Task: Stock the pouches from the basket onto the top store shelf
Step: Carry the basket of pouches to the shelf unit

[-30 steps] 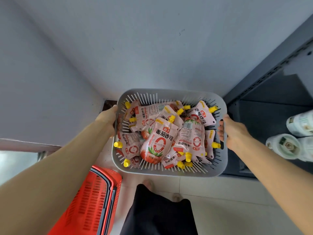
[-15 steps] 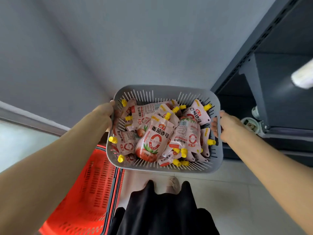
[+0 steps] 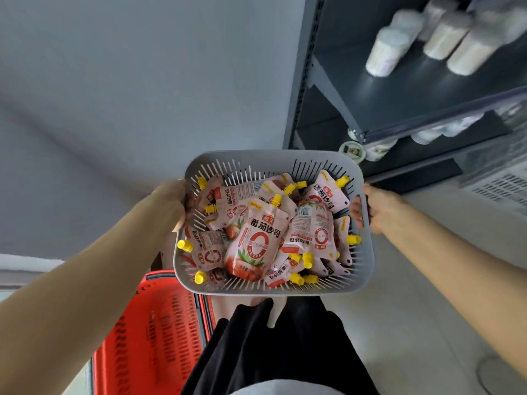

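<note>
Head view showed the stocking barely begun, by my reading: every pouch visible lay in the basket, and none could be seen on any shelf. Nearest the camera hung dark, soft clothing (image 3: 273,352), and beside it on the left stood a red plastic shopping basket (image 3: 148,332) with slotted walls, down on the pale, smooth tiled floor (image 3: 399,323).

Above these, the grey basket (image 3: 273,289) was carried in the air, held level between both arms. It was rigid moulded plastic, a rounded rectangle with thin vertical slits along its walls. The left hand (image 3: 171,205) was closed over the left rim, fingers curled inside. The right hand (image 3: 376,208) gripped the right rim likewise, fingertips hooked over the edge.

Inside, the pouches (image 3: 253,243) were heaped loosely, overlapping at all angles. They were glossy, flexible stand-up sachets, pink and white with a red tomato print, plump in the middle, each tipped with a small yellow screw cap (image 3: 184,245). Such film would likely be slippery and slump when set upright.

Farther off on the right rose the dark metal shelving (image 3: 336,89), with a perforated upright and flat decks. White cylindrical containers (image 3: 385,49), blurred, sat on one deck. Whether that was the top shelf could not be told. All the placing was left to do.
</note>
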{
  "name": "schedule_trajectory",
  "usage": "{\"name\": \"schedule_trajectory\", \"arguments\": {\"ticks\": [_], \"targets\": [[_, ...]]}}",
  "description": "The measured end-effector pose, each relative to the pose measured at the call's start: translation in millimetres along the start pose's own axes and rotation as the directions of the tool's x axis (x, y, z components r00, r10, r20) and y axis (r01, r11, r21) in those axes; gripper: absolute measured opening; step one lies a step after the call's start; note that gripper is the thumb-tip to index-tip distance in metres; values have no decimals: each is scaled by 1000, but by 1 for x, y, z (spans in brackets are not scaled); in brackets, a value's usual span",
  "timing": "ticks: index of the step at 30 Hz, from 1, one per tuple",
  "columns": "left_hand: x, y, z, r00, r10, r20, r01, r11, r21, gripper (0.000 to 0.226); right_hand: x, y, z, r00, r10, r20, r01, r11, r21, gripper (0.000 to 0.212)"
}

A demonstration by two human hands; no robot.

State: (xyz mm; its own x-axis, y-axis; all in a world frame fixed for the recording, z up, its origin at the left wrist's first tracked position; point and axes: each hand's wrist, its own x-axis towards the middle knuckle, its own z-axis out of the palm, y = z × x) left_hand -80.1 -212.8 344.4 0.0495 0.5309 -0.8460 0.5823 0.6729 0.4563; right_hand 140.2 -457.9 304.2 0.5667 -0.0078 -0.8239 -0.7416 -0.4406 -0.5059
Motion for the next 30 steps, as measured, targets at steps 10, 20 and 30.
{"name": "schedule_trajectory", "arguments": {"ticks": [10,20,30], "targets": [[-39,-1,107,975,67,213,-116,967,227,43,-6,58,-119,983,99,-154,-49,953,298,37],[-115,-17,305,924,58,378,-232,871,433,41,21,90,-302,949,193,-249,-8,804,594,30],[-191,-27,502,882,28,471,-284,828,483,40,57,82,-465,903,213,-375,174,615,769,34]]}}
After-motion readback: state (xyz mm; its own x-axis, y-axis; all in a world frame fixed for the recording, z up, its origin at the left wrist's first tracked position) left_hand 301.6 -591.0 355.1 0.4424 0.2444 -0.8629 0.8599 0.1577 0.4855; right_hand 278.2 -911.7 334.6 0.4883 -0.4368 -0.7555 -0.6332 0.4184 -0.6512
